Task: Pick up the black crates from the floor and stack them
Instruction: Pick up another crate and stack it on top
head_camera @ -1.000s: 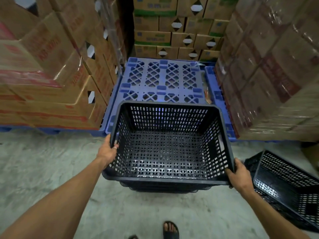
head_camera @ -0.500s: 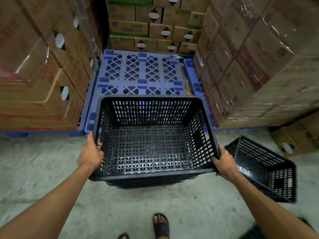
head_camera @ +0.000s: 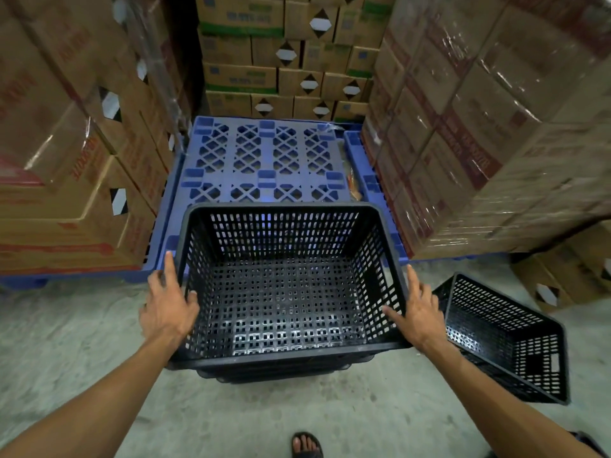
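Concrete floor (head_camera: pixel 82 352) between stacked cartons (head_camera: pixel 479 127), blue pallet (head_camera: pixel 264 160) ahead. I have the top crate (head_camera: pixel 284 292) nested on the stack at the pallet's near edge. My left hand (head_camera: pixel 167 309) and right hand (head_camera: pixel 420 312) rest unclenched on its rims. One tilted crate (head_camera: pixel 506 338) remains unstacked on the floor, right.

Red lettering runs along the sides of the shrink-wrapped cartons on the left (head_camera: pixel 82 166) and of the wrapped cartons on the right (head_camera: pixel 463 153), too blurred and foreshortened to read. The rear cartons (head_camera: pixel 281 74) bear green bands, small blue printing and black-and-white diamond marks, none legible. No word, brand or number can be made out.
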Available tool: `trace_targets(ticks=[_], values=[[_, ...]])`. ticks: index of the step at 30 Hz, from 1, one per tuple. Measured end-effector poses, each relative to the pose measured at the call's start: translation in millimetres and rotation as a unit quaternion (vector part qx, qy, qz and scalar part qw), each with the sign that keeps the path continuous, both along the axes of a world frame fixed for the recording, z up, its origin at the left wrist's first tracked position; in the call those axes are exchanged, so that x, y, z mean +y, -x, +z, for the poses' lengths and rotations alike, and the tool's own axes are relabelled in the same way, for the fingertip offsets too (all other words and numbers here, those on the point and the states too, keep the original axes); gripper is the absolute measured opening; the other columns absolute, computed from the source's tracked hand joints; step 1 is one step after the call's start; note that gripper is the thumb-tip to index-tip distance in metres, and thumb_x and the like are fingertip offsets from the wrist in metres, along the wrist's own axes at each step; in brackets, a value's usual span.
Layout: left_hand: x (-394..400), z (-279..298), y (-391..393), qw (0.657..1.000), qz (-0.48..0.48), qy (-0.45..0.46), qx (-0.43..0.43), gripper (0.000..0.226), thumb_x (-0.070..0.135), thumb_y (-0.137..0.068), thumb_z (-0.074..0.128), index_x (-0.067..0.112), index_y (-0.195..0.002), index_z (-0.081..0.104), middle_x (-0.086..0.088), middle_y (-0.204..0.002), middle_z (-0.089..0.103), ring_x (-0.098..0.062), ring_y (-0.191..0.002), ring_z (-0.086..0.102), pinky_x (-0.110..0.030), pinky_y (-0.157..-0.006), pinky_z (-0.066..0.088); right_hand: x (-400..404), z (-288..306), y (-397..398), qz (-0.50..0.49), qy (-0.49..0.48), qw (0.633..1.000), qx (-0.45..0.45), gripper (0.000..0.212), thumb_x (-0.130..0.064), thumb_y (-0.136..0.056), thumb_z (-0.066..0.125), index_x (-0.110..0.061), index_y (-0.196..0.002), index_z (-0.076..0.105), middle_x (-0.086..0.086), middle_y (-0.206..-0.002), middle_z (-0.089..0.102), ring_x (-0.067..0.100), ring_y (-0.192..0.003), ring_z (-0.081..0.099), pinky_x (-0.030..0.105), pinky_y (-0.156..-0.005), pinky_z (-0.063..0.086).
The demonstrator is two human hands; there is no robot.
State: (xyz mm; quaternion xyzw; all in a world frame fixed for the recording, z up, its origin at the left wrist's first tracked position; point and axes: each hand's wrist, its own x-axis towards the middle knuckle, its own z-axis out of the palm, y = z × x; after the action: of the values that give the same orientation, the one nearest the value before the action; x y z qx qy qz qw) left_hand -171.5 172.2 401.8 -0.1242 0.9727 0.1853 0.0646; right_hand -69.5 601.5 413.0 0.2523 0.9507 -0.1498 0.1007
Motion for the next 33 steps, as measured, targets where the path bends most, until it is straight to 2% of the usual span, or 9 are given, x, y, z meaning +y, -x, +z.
trace_targets(ticks=[5, 8, 12, 15, 18, 22, 27, 30, 33], values=[[17, 30, 41, 0.992, -0.065, -0.018, 0.107, 0.077, 0.046, -0.092, 0.054, 0.032, -0.155, 0.013, -0.009, -0.164, 0.017, -0.037, -0.145, 0.028, -0.060, -0.105, 0.037, 16, 31, 52, 0.089, -0.070, 0.976, 0.184, 0.081, -0.071, -0.089, 0.035, -0.031, -0.154, 0.008, 0.003, -0.160, 0.024, 0.023, -0.149, 0.017, 0.051, -0.116, 0.022], [13, 12, 37, 0.993, -0.069, 0.007, 0.095, 0.079, 0.052, -0.094, 0.046, 0.033, -0.157, 0.001, -0.003, -0.167, 0.008, -0.034, -0.147, 0.027, -0.057, -0.108, 0.037, 18, 12, 56, 0.095, -0.064, 0.979, 0.166, 0.078, -0.071, -0.092, 0.022, -0.031, -0.155, -0.001, -0.001, -0.165, 0.006, 0.019, -0.152, 0.001, 0.054, -0.120, 0.013], [1, -20, 26, 0.997, -0.064, 0.038, 0.016, 0.091, 0.061, -0.091, 0.039, 0.035, -0.150, -0.025, -0.001, -0.167, 0.001, -0.044, -0.113, 0.062, -0.049, -0.070, 0.058, 22, -32, 48, 0.100, -0.034, 0.993, 0.052, 0.077, -0.077, -0.085, 0.010, -0.044, -0.147, -0.021, -0.007, -0.163, -0.014, 0.023, -0.152, -0.002, 0.061, -0.118, 0.011], [1, -16, 32, 0.998, -0.056, 0.026, -0.013, 0.098, 0.064, -0.088, 0.044, 0.038, -0.148, -0.029, 0.001, -0.167, -0.003, -0.042, -0.132, 0.049, -0.054, -0.084, 0.055, 23, -28, 50, 0.115, -0.033, 0.992, 0.038, 0.076, -0.078, -0.085, 0.010, -0.047, -0.146, -0.023, -0.006, -0.163, -0.013, 0.023, -0.152, 0.004, 0.057, -0.118, 0.017], [2, -6, 39, 0.997, -0.055, 0.045, -0.026, 0.097, 0.067, -0.086, 0.044, 0.044, -0.145, -0.030, 0.002, -0.167, -0.010, -0.035, -0.151, 0.017, -0.061, -0.110, 0.033, 26, -16, 56, 0.135, -0.015, 0.990, 0.034, 0.073, -0.077, -0.086, 0.010, -0.049, -0.147, -0.020, -0.007, -0.163, -0.017, 0.022, -0.152, -0.005, 0.059, -0.119, 0.010], [3, 7, 41, 0.993, -0.050, 0.059, 0.092, 0.085, 0.061, -0.092, 0.040, 0.034, -0.155, -0.009, 0.002, -0.167, 0.000, -0.031, -0.151, 0.018, -0.057, -0.111, 0.030, 31, 8, 79, 0.103, -0.046, 0.980, 0.164, 0.071, -0.071, -0.093, 0.014, -0.041, -0.151, -0.014, -0.011, -0.163, -0.013, 0.015, -0.151, -0.008, 0.050, -0.120, 0.004], [2, -13, 13, 0.998, -0.040, 0.044, -0.006, 0.089, 0.042, -0.093, 0.050, 0.028, -0.156, -0.012, -0.002, -0.166, 0.012, -0.038, -0.137, 0.044, -0.052, -0.081, 0.056, 21, -26, 67, 0.118, -0.015, 0.992, 0.044, 0.077, -0.073, -0.089, 0.012, -0.037, -0.151, -0.016, -0.005, -0.162, -0.022, 0.022, -0.151, -0.012, 0.059, -0.120, 0.006], [4, -2, 23, 0.994, -0.045, 0.074, -0.073, 0.102, 0.047, -0.088, 0.056, 0.030, -0.153, -0.021, 0.002, -0.167, -0.005, -0.033, -0.150, 0.021, -0.057, -0.100, 0.047, 23, -26, 69, 0.129, -0.041, 0.990, 0.042, 0.074, -0.075, -0.088, 0.009, -0.042, -0.150, -0.014, -0.006, -0.163, -0.018, 0.022, -0.151, -0.009, 0.055, -0.121, 0.007], [5, 10, 21, 0.982, -0.042, 0.082, -0.166, 0.109, 0.056, -0.087, 0.057, 0.034, -0.148, -0.031, 0.001, -0.162, -0.030, -0.034, -0.153, -0.004, -0.062, -0.116, 0.021, 23, -19, 64, 0.136, -0.028, 0.990, 0.023, 0.073, -0.077, -0.086, 0.007, -0.047, -0.148, -0.017, -0.007, -0.162, -0.019, 0.023, -0.151, -0.010, 0.058, -0.120, 0.005]])
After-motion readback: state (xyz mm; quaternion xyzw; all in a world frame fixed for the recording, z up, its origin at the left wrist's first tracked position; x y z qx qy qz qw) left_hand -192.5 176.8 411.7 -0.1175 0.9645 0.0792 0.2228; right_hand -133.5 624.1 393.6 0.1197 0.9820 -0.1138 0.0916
